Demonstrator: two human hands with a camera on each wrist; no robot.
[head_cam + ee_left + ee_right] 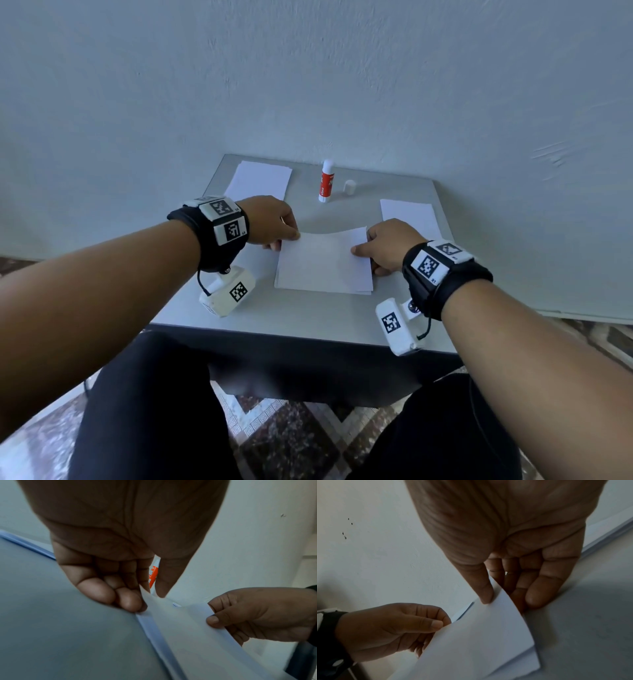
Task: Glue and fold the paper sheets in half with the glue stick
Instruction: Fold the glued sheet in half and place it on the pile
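A white sheet (322,262) lies at the middle of the grey table (308,315), its far half lifted and curving over the near half. My left hand (291,236) pinches the raised left corner between thumb and fingers; the left wrist view shows that pinch (149,596) on the sheet (185,635). My right hand (361,251) pinches the raised right corner, thumb on top and fingers beneath (498,599), with the sheet (479,635) bending under it. The red and white glue stick (326,181) stands uncapped at the back, its white cap (349,187) beside it.
A stack of white sheets (260,180) lies at the back left corner. More white paper (407,214) lies at the right, behind my right hand. A pale wall (308,85) rises directly behind the table. My legs are under the near edge.
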